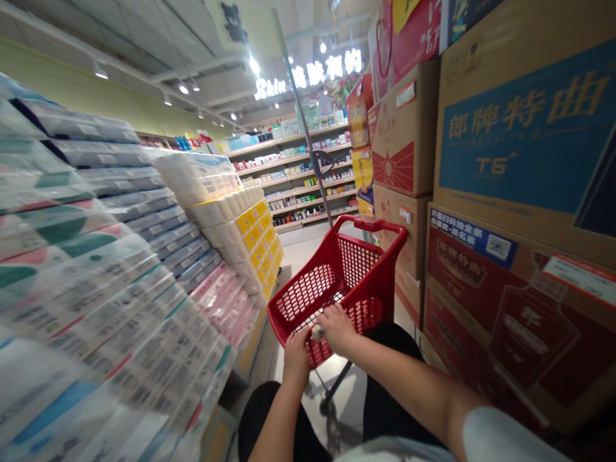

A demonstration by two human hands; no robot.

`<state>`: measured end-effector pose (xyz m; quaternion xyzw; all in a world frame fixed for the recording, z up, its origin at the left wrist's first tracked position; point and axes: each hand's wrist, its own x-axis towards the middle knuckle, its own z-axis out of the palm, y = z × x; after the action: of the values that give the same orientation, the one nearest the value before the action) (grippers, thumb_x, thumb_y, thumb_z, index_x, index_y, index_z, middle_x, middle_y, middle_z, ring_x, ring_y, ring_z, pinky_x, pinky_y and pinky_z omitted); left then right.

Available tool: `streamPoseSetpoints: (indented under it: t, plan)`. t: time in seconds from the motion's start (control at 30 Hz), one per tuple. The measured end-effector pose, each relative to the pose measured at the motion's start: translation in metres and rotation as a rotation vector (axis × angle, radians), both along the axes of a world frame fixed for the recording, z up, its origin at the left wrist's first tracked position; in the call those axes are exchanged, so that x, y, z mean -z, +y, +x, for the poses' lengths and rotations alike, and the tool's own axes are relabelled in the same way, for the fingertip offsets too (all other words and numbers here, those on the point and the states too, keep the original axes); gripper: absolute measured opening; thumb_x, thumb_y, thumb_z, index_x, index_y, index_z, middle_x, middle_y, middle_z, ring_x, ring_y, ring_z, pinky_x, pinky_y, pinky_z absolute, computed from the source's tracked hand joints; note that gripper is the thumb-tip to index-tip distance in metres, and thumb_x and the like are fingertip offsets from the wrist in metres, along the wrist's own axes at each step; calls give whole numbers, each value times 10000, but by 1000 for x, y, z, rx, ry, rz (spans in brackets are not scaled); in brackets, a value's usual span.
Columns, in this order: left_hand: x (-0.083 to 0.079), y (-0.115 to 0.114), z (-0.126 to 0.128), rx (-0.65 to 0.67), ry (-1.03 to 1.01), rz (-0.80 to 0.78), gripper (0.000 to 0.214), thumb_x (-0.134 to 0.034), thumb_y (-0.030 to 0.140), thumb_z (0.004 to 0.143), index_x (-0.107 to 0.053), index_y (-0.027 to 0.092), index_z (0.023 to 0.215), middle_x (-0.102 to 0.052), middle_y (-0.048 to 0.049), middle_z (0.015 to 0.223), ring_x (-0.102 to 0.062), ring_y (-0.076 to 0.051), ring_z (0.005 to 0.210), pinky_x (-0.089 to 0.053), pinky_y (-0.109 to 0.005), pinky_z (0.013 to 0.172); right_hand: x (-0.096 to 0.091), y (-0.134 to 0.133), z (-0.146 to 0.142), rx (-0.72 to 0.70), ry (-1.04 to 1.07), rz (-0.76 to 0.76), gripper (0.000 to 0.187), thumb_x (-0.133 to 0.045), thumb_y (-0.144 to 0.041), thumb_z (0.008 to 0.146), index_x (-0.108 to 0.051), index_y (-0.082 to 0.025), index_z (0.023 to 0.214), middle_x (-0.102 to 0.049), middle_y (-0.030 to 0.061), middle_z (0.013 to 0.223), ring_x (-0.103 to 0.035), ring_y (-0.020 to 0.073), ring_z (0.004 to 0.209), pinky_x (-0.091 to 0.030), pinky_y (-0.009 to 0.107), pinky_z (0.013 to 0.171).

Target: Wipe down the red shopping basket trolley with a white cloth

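Observation:
A red plastic shopping cart with a lattice basket stands directly ahead of me, tilted in the view. My left hand is closed around the left part of its near rim, where the push handle is. My right hand grips the same rim a little to the right, fingers curled over it. Between the two hands shows a small whitish thing, too small to name. Through the mesh I see no goods in the basket. My hands cover most of the handle.
Stacked tissue packs line the left side, with toilet roll packs farther along. Tall cardboard cartons stand close on the right. Pale floor runs ahead to product shelves. A thin metal pole rises beyond the cart.

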<state>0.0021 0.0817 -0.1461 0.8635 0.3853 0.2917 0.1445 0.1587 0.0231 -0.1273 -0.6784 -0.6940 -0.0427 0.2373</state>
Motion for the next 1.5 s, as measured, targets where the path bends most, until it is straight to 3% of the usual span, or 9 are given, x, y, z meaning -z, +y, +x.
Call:
streamPoseSetpoints:
  t: [0.17, 0.37, 0.5, 0.7, 0.87, 1.03, 1.2, 1.37, 1.5]
  plan:
    - [-3, -3, -4, 9, -6, -25, 432, -430, 119, 776, -653, 232, 1129, -681, -41, 1123, -596, -210, 1043, -377, -437, 1025, -9, 0, 21, -163, -112, 10, 248, -584, -269, 802, -603, -211, 1043, -615, 61, 1017, -505, 221, 1008, -156, 434, 1086]
    - [-6, -6, -3, -46, 1, -20, 435, -444, 90, 758, -665, 221, 1110, -686, -52, 1089, -584, -218, 1043, -398, -413, 992, -16, -5, 59, -5, -44, 40, 164, -545, -271, 842, -627, -209, 970, -629, 55, 1009, -512, 213, 1012, -164, 431, 1087]
    - [-8, -7, -1, -38, -2, -20, 442, -458, 68, 733, -667, 206, 1098, -689, -60, 1079, -585, -219, 1033, -391, -417, 997, -12, -4, 38, 56, -16, 8, 164, -515, -197, 836, -617, -176, 962, -620, 84, 1012, -496, 226, 1038, -172, 419, 1080]
    - [-2, -3, -5, 6, 5, 13, 416, -425, 79, 781, -660, 200, 1101, -690, -49, 1085, -594, -195, 1009, -379, -404, 1009, -6, -4, 5, -126, -56, 21, 249, -548, -207, 811, -578, -201, 1058, -613, 67, 1055, -485, 231, 1052, -145, 430, 1090]
    - [-1, -2, -8, 15, -14, -4, 413, -459, 106, 768, -658, 203, 1117, -685, -52, 1051, -590, -202, 1002, -436, -368, 936, -13, -6, 46, -21, -102, -6, 186, -511, -195, 838, -607, -199, 998, -620, 63, 1008, -504, 223, 1006, -129, 458, 1088]
    - [-1, 1, -7, 1, 2, 31, 368, -485, 148, 759, -673, 198, 1072, -687, -54, 1046, -596, -220, 990, -428, -388, 956, -23, -12, 78, 86, -125, 21, 179, -467, -182, 870, -609, -189, 978, -611, 55, 993, -494, 206, 1009, -183, 385, 1073]
    - [2, 5, -13, 3, 50, 33, 401, -464, 148, 764, -646, 194, 1119, -682, -55, 1079, -602, -219, 1014, -396, -402, 1006, -25, -13, 52, 164, -74, -30, 173, -494, -225, 865, -617, -170, 973, -599, 83, 1020, -482, 225, 1017, -195, 389, 1065]
    - [4, 9, -18, -43, 83, 0, 430, -412, 96, 778, -642, 204, 1124, -684, -45, 1080, -596, -199, 1018, -396, -388, 1007, -23, -11, 14, -47, -88, -51, 269, -547, -214, 827, -588, -191, 1092, -601, 78, 1044, -488, 226, 1038, -206, 411, 1059]
    - [2, 12, -18, -49, 81, -25, 430, -401, 89, 782, -645, 184, 1122, -685, -67, 1039, -602, -193, 963, -457, -350, 908, -26, -4, 20, -136, -137, -81, 273, -606, -265, 788, -601, -200, 1053, -625, 65, 1025, -524, 231, 999, -189, 445, 1068]
